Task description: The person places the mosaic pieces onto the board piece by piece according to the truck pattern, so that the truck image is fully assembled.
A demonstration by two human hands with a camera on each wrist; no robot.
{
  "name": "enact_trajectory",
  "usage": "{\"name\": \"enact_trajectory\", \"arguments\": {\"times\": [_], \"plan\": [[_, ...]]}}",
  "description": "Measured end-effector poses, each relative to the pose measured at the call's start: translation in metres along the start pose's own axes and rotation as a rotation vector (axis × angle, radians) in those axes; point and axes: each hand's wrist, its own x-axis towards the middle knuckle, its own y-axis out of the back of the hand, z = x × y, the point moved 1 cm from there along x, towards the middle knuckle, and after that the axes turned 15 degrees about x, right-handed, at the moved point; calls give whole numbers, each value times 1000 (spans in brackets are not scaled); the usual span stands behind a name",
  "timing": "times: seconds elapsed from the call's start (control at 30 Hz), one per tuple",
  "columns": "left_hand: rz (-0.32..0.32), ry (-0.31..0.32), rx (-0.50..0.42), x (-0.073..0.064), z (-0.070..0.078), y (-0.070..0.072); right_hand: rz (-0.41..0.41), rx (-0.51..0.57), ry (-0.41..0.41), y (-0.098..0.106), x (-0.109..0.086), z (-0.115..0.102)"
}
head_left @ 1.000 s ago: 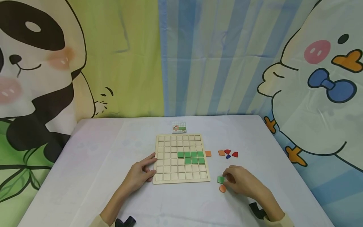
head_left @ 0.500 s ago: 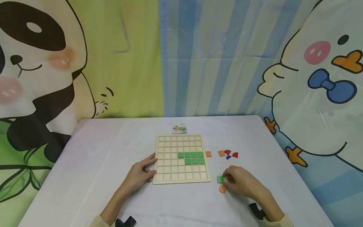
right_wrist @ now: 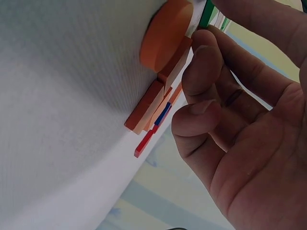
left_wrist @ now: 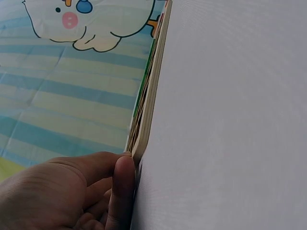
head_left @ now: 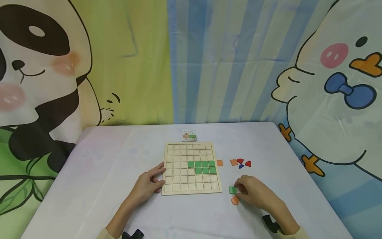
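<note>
A square wooden grid board [head_left: 176, 191] lies on the white table, with green square tiles [head_left: 206, 170] set in two rows at its right side. My left hand [head_left: 146, 184] rests against the board's left edge, thumb and index finger touching it apart from each other; the left wrist view shows the thumb beside the board's edge [left_wrist: 152, 96]. To the right of the board, my right hand [head_left: 253, 191] pinches a green square tile [head_left: 232, 190] between thumb and index finger. An orange round piece [head_left: 234, 200] lies just in front of that tile.
Orange square tiles [head_left: 233, 162], red quarter-round pieces [head_left: 248, 163] and a blue piece [head_left: 241, 166] lie right of the board. Another orange square [head_left: 220, 163] sits by its right edge. A small printed pattern card [head_left: 189, 135] lies behind the board.
</note>
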Motion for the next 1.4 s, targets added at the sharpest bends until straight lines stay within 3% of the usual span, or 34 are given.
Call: {"name": "enact_trajectory", "arguments": {"times": [1.1, 1.4], "plan": [[-2, 1, 13, -1, 0, 0, -3, 15, -12, 2, 13, -10], [1, -7, 10, -1, 0, 1, -9, 45, 59, 0, 21, -24]]}}
